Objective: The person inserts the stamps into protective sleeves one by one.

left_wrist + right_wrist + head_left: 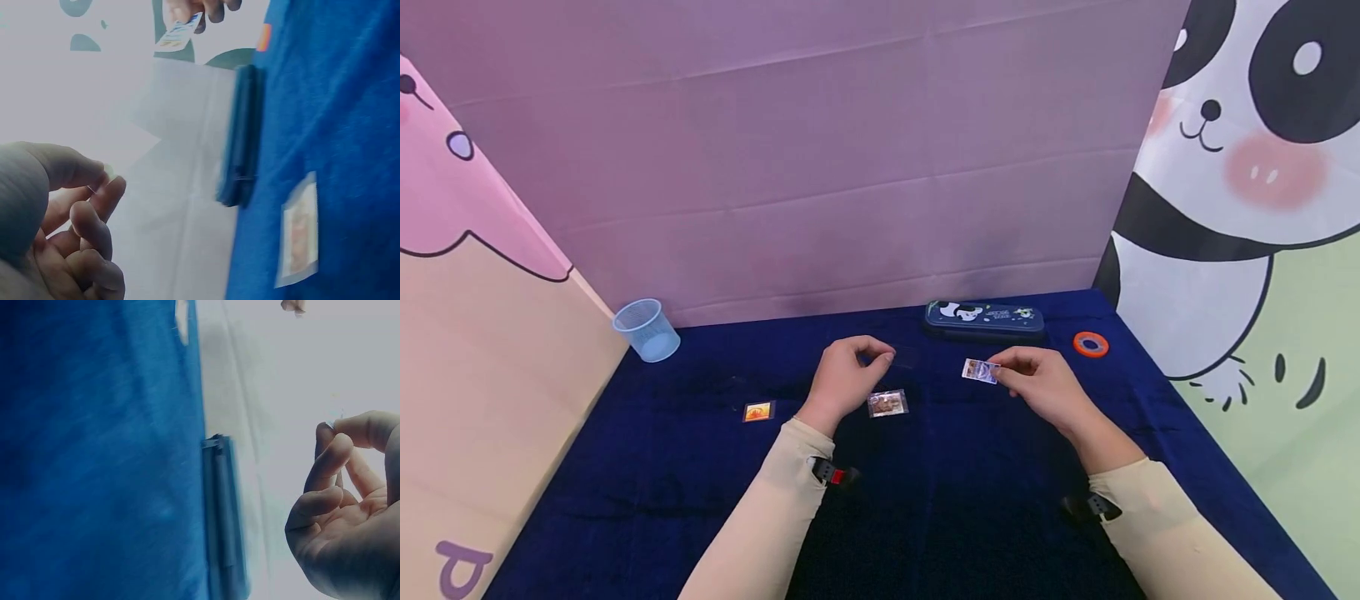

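Note:
In the head view my right hand [1041, 385] pinches a small printed picture card [979, 371] by its right edge, holding it above the cloth. The same card [179, 34] shows at the top of the left wrist view. My left hand [847, 375] has thumb and forefinger together on a clear, barely visible film sleeve [905, 357], which extends to the right of the fingertips. Below that hand a sleeved brown picture card [887, 403] lies on the dark blue cloth. Farther left lies a sleeved orange-and-yellow card [758, 412].
A navy pencil case [985, 322] with a panda print lies at the back of the cloth [925, 500]. Right of it is an orange tape roll [1091, 344]. A light blue mesh cup [647, 331] stands at the back left corner. Fabric walls enclose the back and sides.

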`<state>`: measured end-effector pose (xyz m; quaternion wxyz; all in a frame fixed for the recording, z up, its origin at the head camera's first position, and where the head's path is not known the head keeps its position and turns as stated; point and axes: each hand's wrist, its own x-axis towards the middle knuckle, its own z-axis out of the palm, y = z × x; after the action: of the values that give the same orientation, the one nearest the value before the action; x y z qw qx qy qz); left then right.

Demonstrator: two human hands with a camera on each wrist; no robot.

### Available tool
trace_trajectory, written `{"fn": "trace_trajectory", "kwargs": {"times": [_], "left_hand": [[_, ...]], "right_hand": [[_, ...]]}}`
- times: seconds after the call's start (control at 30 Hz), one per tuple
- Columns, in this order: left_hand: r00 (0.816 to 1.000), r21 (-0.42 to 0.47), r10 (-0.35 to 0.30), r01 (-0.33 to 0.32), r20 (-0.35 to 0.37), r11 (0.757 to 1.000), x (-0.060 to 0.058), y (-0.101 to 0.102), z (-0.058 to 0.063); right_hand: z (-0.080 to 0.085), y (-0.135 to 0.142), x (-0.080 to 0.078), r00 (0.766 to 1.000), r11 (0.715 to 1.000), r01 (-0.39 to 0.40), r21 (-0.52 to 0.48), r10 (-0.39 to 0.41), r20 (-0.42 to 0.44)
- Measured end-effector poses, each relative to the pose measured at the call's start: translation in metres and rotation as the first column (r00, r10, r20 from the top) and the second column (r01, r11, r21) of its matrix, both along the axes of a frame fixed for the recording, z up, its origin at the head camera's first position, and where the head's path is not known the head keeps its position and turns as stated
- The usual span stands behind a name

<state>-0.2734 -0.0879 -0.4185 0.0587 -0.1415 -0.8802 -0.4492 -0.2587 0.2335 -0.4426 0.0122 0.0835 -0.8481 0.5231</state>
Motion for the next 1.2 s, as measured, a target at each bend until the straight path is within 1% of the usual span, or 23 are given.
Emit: {"fn": "trace_trajectory", "kwargs": {"times": [0.1, 0.2, 0.37, 0.5, 0.6, 0.7, 0.8, 0.97, 1.2], "left_hand": [[0.998, 0.024, 0.021, -0.02, -0.058, 1.0, 0.001, -0.009, 0.008], [0.996, 0.054, 0.03, -0.025, -0.088, 0.998, 0.003, -0.017, 0.017], [0.992, 0.093, 0.026, -0.015, -0.121, 0.996, 0.011, -0.027, 0.033], [0.988, 0.125, 0.019, 0.001, -0.155, 0.992, 0.021, -0.032, 0.046], [0.984, 0.163, 0.023, 0.007, -0.178, 0.987, 0.027, -0.036, 0.053], [0.983, 0.196, 0.028, 0.009, -0.183, 0.98, 0.031, -0.038, 0.055], [0.984, 0.211, 0.022, 0.016, -0.178, 0.977, 0.034, -0.039, 0.054], [0.983, 0.222, 0.018, 0.023, -0.181, 0.975, 0.036, -0.04, 0.052], [0.983, 0.245, 0.022, 0.023, -0.182, 0.969, 0.038, -0.04, 0.053]], "right_hand": [[0.01, -0.008, -0.002, 0.999, 1.0, -0.015, -0.013, 0.014, -0.032], [0.019, -0.017, -0.003, 0.998, 0.999, -0.032, -0.024, 0.031, -0.059], [0.038, -0.032, -0.003, 0.994, 0.997, -0.061, -0.039, 0.057, -0.097], [0.056, -0.041, -0.001, 0.987, 0.997, -0.048, -0.06, 0.039, -0.153], [0.067, -0.046, 0.002, 0.982, 0.995, -0.038, -0.091, 0.021, -0.188], [0.073, -0.051, 0.005, 0.981, 0.992, -0.046, -0.12, 0.022, -0.194], [0.075, -0.057, 0.01, 0.98, 0.989, -0.07, -0.127, 0.044, -0.194], [0.074, -0.065, 0.018, 0.976, 0.989, -0.107, -0.105, 0.085, -0.198], [0.074, -0.07, 0.021, 0.965, 0.989, -0.116, -0.089, 0.091, -0.244]]}}
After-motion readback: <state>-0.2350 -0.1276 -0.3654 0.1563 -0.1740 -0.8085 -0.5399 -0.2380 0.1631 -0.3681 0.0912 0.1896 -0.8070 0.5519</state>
